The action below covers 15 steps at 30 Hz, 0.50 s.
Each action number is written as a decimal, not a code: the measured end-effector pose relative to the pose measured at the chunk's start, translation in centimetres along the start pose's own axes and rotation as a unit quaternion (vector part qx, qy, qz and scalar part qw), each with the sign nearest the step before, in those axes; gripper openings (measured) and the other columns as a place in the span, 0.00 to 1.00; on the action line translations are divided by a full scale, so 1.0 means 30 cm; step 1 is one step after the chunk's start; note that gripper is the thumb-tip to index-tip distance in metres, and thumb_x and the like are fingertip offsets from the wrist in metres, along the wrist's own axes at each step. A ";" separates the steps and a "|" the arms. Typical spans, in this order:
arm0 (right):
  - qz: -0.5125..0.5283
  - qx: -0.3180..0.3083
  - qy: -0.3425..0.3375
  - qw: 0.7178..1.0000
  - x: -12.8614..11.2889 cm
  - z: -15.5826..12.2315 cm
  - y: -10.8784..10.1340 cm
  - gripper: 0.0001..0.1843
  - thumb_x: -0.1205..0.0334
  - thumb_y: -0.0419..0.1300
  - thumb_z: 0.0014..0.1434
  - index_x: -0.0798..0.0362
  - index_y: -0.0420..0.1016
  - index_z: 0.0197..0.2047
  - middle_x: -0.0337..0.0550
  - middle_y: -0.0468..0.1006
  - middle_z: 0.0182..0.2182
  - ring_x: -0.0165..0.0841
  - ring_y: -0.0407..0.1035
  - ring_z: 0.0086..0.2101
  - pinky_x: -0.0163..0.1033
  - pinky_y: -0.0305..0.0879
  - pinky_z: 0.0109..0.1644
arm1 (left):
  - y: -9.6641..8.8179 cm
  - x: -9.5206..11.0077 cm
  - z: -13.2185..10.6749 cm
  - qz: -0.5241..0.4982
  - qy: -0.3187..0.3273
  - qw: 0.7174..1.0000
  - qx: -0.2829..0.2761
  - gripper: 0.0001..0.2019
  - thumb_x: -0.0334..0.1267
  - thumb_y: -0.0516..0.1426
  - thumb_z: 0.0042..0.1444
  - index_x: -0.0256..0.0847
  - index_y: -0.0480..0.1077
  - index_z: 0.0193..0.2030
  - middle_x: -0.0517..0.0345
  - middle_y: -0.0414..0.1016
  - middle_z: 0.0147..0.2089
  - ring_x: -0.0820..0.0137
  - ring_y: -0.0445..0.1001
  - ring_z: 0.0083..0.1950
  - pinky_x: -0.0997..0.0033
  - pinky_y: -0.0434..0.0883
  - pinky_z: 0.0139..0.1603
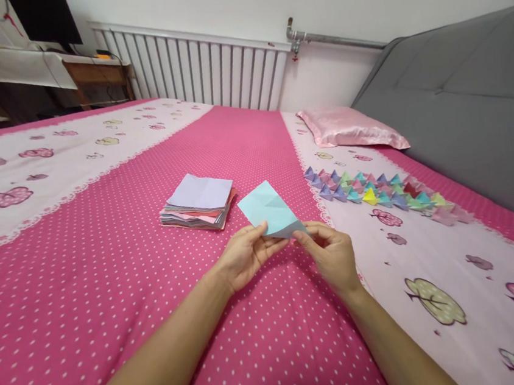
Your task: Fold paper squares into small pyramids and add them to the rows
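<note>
A light blue sheet of origami paper (268,208) with crease lines is held above the bed by both hands. My left hand (248,251) pinches its lower left edge, thumb on top and fingers beneath. At the lower right corner, my right hand (330,252) grips the sheet between thumb and fingers. That near edge looks bent and shaded. Just left of the sheet lies a stack of coloured paper squares (198,202), a lilac one on top. Rows of small folded paper boats (369,196) in many colours stand to the right.
The bed has a pink dotted and white patterned cover (120,250). A pink pillow (351,128) lies by the grey headboard (471,96). Beyond the bed are a white radiator (197,64) and a desk (18,65) with a black monitor (46,18).
</note>
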State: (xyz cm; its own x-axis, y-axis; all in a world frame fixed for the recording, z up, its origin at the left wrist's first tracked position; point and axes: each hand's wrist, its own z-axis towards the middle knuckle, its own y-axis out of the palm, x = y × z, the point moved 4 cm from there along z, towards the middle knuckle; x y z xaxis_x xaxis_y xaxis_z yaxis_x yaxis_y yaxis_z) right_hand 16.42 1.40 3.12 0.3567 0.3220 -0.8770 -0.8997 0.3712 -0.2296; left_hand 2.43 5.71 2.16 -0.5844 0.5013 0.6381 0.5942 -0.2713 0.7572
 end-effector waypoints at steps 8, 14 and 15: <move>0.054 0.030 0.082 0.995 0.018 -0.014 0.008 0.14 0.55 0.65 0.46 0.54 0.65 0.26 0.32 0.67 0.19 0.25 0.62 0.20 0.31 0.58 0.25 | 0.005 -0.008 -0.007 0.086 0.018 0.994 -0.065 0.11 0.31 0.59 0.51 0.33 0.73 0.42 0.47 0.75 0.47 0.68 0.74 0.46 0.70 0.68 0.52; 0.109 0.013 0.116 0.987 0.017 -0.015 0.027 0.21 0.58 0.67 0.44 0.52 0.64 0.40 0.32 0.71 0.22 0.26 0.67 0.22 0.31 0.62 0.26 | -0.008 -0.020 0.002 0.131 0.035 0.990 -0.039 0.13 0.35 0.62 0.47 0.34 0.74 0.40 0.48 0.77 0.44 0.70 0.74 0.44 0.72 0.67 0.49; 0.119 -0.002 0.121 0.985 0.019 -0.014 0.033 0.22 0.58 0.67 0.45 0.52 0.65 0.42 0.33 0.72 0.23 0.26 0.67 0.22 0.31 0.63 0.26 | -0.012 -0.020 0.004 0.130 0.034 0.990 -0.032 0.13 0.36 0.62 0.47 0.35 0.74 0.40 0.49 0.77 0.44 0.71 0.74 0.43 0.73 0.68 0.48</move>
State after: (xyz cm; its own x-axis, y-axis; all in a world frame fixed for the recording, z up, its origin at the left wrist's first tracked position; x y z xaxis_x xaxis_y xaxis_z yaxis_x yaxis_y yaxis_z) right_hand 15.63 1.57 2.22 0.0646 0.1817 -0.9812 -0.9519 0.3064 -0.0059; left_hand 2.66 5.60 1.49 -0.4543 0.3514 0.8186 0.6938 -0.4369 0.5726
